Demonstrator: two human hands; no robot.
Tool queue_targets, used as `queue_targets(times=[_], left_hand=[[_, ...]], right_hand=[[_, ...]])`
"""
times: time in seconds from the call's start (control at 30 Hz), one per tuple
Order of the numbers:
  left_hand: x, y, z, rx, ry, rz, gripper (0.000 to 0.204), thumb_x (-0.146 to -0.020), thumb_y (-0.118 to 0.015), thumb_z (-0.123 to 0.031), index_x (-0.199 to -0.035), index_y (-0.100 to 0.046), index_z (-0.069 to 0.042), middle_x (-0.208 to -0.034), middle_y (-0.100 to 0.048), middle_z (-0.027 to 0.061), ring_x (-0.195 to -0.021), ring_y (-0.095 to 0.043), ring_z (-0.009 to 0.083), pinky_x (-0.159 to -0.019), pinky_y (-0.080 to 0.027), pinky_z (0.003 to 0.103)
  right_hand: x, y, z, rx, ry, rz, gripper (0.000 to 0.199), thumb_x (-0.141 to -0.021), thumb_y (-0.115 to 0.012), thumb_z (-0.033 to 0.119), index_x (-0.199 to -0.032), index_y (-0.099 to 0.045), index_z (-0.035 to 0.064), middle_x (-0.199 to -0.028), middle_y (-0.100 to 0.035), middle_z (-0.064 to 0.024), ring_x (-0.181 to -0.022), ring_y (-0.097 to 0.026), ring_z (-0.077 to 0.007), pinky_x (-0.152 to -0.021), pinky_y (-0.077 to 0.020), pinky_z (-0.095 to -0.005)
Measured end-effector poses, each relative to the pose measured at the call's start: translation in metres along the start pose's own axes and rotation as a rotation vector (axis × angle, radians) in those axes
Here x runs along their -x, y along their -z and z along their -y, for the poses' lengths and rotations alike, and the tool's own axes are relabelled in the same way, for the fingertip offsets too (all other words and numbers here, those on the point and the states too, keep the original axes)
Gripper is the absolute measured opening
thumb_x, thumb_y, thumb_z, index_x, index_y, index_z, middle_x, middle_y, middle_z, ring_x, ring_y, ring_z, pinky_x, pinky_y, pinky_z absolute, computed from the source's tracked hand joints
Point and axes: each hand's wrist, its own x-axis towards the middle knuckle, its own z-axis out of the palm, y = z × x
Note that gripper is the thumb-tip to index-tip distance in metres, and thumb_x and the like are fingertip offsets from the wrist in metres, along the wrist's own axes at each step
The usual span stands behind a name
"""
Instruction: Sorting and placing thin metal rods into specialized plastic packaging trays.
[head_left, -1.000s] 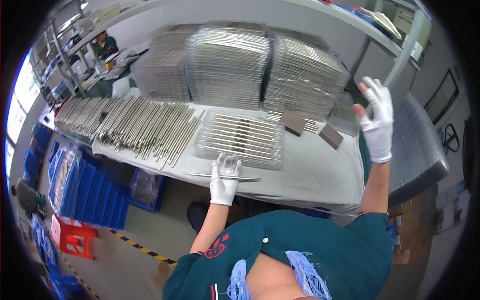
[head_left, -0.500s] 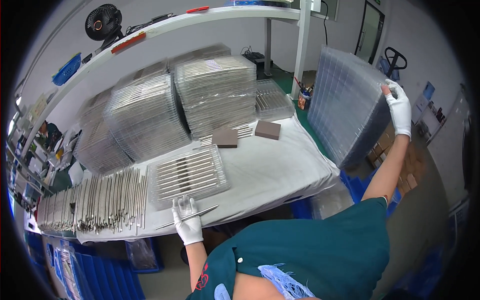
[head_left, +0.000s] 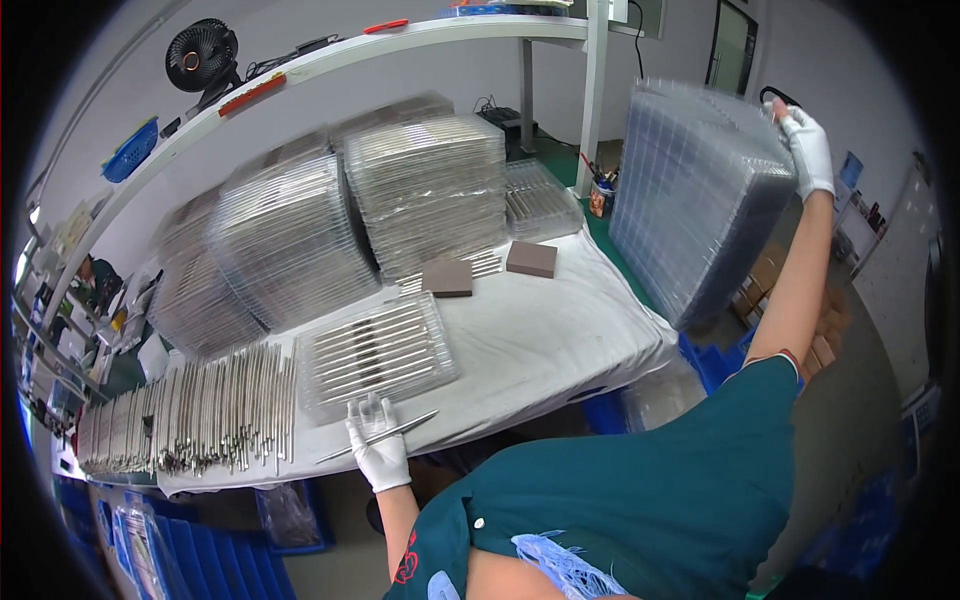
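Left hand: one white-gloved left hand (head_left: 378,455) is lying palm up at the front edge of the white-clothed table (head_left: 560,330), its fingers unfolded and loosely spread.
Rod in palm: one thin metal rod (head_left: 420,419) is resting aslant across this palm, and both its ends are sticking out.
Right hand: one white-gloved right hand (head_left: 808,150), bare at the thumb tip, is reaching the upper corner of a tray stack; whether it is pinching a tray or only touching, I cannot tell.
Tray stack: one stack of clear plastic trays (head_left: 680,200) is standing beside the right end of the table, too dense for counting.
Rod tray: one clear tray of rods (head_left: 380,345) is lying near the front edge, left of the middle.
Loose rods: many metal rods (head_left: 230,410) are lying in a row toward the front left corner, too many to count.
Brown blocks: two brown blocks (head_left: 447,279) are lying toward the back edge.
Filled piles: at least three tall piles of filled trays (head_left: 430,200) are standing along the back edge; one low pile (head_left: 542,198) is standing at the back right corner.
Overhead shelf: one black fan (head_left: 202,55) and one blue basket (head_left: 131,150) are standing there.
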Motion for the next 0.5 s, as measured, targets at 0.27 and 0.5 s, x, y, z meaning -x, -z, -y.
queue_targets(times=[0.27,0.5], left_hand=[[0.007,0.0,-0.003,-0.005,-0.008,0.023,0.033,-0.095,-0.039,-0.027,-0.116,-0.049,-0.004,-0.112,-0.052,0.0126,-0.114,-0.046,0.0268,-0.101,-0.036,0.045],[0.008,-0.013,0.001,-0.006,-0.05,-0.107,0.026,-0.093,-0.046,-0.022,-0.11,-0.048,-0.002,-0.102,-0.05,0.013,-0.109,-0.048,0.0288,-0.1,-0.038,0.045]], right_hand=[[0.029,-0.058,0.102,-0.331,0.387,-0.106,0.034,-0.083,-0.062,0.038,-0.09,-0.062,0.0053,-0.08,-0.057,0.004,-0.074,-0.05,-0.0043,-0.072,-0.0399,-0.0168],[0.117,-0.207,0.13,-0.987,0.063,0.611,0.027,-0.087,-0.058,0.028,-0.1,-0.052,0.0055,-0.093,-0.062,-0.008,-0.082,-0.06,-0.013,-0.06,-0.0495,-0.0226]])
